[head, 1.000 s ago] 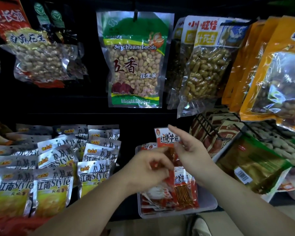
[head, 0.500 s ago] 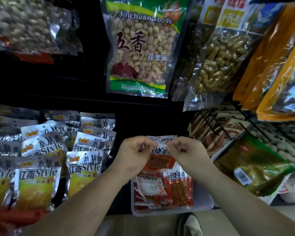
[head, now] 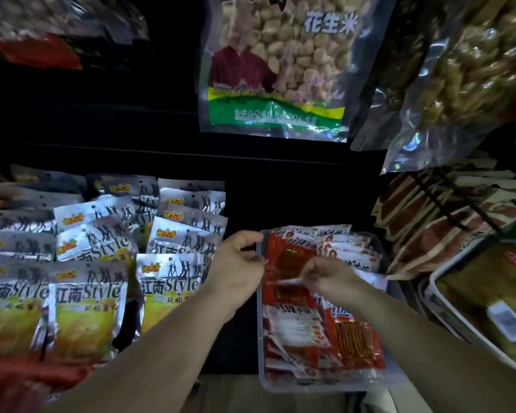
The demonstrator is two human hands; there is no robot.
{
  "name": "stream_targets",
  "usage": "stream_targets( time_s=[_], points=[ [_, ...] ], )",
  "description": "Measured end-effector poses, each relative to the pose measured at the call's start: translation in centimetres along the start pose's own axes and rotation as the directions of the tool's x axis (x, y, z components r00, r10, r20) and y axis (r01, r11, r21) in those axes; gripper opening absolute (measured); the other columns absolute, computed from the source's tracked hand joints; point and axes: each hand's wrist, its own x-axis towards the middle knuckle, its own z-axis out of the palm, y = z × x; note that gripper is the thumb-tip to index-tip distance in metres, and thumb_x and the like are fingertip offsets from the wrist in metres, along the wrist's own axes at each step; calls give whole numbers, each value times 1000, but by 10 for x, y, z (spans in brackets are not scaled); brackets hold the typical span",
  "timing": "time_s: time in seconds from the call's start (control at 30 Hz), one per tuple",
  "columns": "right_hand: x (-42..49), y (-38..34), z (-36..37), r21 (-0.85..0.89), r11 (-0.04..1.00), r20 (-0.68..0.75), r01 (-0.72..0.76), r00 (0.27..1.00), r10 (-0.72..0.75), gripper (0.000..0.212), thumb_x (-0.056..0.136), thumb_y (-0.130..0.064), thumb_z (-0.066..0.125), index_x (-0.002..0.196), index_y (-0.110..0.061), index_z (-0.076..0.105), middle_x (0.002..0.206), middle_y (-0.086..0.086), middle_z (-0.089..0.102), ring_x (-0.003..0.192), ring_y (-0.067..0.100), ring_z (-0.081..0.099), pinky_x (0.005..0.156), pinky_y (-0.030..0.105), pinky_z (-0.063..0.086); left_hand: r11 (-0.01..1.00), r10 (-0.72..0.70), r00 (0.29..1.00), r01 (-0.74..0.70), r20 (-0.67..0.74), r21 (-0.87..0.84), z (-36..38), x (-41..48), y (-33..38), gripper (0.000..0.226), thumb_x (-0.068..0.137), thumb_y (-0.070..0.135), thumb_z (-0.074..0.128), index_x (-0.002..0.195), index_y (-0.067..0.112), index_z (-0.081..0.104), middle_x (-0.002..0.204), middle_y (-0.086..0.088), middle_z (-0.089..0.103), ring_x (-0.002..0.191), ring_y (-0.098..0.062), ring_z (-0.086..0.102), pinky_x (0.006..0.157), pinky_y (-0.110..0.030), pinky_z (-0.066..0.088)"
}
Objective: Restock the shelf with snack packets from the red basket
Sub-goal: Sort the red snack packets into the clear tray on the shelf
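clear tray (head: 310, 386) at shelf front, holding red snack packets (head: 352, 344) | right hand (head: 334, 275) pinches pale edge of 1 red packet (head: 286, 260) over tray's back half | left hand (head: 236, 263) curled at that packet's left edge, grip unclear | silver-yellow packets (head: 167, 281) in rows left of tray | peanut bag (head: 280, 70) hangs above

my view is dim and soft with motion blur; glare glints off the peanut bag (head: 276, 70), edges bowing outward.
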Motion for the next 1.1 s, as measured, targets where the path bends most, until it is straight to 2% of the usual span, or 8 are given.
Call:
stream_targets(
  time_s=[0.13,0.23,0.33,0.47,0.57,0.73,0.97,1.1],
  points=[
    [4,20,-3,-21,990,168,-141,975,143,16,98,-28,70,94,-43,74,108,-18,68,103,4,62,88,28,49,999,-29,999,28,37,41,10,-2,-2,36,98,10,64,123,37,62,111,12,66,86,15,64,56,2,42],
    [19,13,-8,-144,989,-27,-9,1000,5,13,100,-33,66,94,-45,68,104,-14,69,92,3,65,78,25,50,999,-17,999,16,29,44,14,-5,-1,41,100,4,59,124,37,60,100,19,63,73,25,59,54,2,42],
    [40,3,-11,-337,941,-288,41,947,-144,30,101,-34,65,130,-36,63,126,-3,67,85,13,66,68,27,50,999,-14,1000,14,3,35,13,-7,1,40,100,4,60,127,33,60,97,20,63,73,25,59,54,2,42],
    [56,-6,1,-389,921,-302,-23,948,-104,50,101,-29,64,149,-32,51,136,4,63,99,24,65,80,35,56,999,-27,999,29,-31,38,4,-10,5,41,100,8,61,130,37,59,114,17,63,98,9,63,67,-4,43],
    [63,-3,13,-421,903,-346,-89,936,-69,36,99,-27,67,134,-33,63,126,2,60,111,24,62,86,32,53,999,-14,999,16,-43,42,-2,-10,7,42,99,9,62,128,39,59,120,20,61,109,6,57,72,-7,38],
    [72,-5,16,-472,879,-427,-59,888,-170,12,101,-30,65,107,-30,76,117,-3,63,126,23,50,84,32,45,1000,-2,1000,2,-21,12,-6,-10,12,38,98,14,66,123,43,58,113,19,63,102,8,60,67,-3,41],
    [58,-50,-19,-476,838,-403,267,781,-478,13,89,-24,79,90,-34,71,78,-13,68,92,17,62,84,35,51,999,22,999,-20,-33,42,-8,-7,15,29,97,9,66,98,37,72,106,18,64,105,8,57,71,-5,38],
    [30,-80,-52,-216,877,-240,428,848,-473,30,85,-20,86,89,-31,59,72,-15,66,67,2,61,62,21,49,993,107,994,-105,-24,50,-4,-11,24,25,93,9,74,89,33,72,110,28,60,97,20,58,71,1,41]
  ],
)
